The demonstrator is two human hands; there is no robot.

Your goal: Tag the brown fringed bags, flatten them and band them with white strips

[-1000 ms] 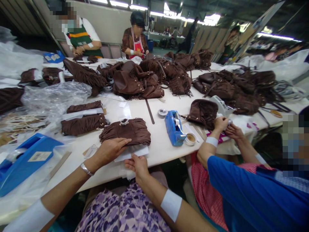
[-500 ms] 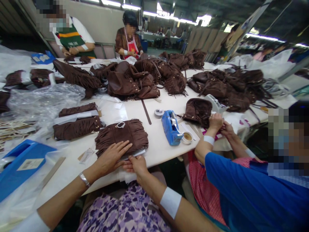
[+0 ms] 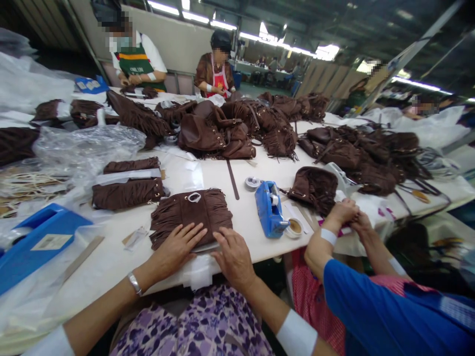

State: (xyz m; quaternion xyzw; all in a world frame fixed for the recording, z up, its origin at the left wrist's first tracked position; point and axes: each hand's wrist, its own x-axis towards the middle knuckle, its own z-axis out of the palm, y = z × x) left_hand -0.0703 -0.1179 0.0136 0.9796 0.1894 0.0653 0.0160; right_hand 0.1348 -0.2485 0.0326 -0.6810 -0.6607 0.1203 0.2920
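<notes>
A brown fringed suede bag (image 3: 196, 212) lies flat before me at the table's front edge, with a small pale ring-shaped piece (image 3: 194, 197) on its upper part. My left hand (image 3: 178, 249) rests on the bag's lower left, fingers stretched out. At the lower right corner, my right hand (image 3: 234, 257) lies with fingers apart, their tips on the bag. White sheet material (image 3: 200, 277) hangs over the edge between my wrists. To the left sits a second brown fringed bag (image 3: 126, 195), folded, with a white paper band (image 3: 129, 175) across it.
Blue tape dispensers stand right (image 3: 269, 210) and left (image 3: 44, 242). Brown bags (image 3: 218, 128) are heaped across the table's back. Clear plastic (image 3: 85, 148) lies left. A co-worker's hands (image 3: 345, 212) are at a brown bag (image 3: 313, 188) on the right; two people stand opposite.
My right hand has moved from under the bag's front edge, beside my left fingers, up onto its right corner and opened. The white sheet edge there is now mostly covered. The view has shifted slightly.
</notes>
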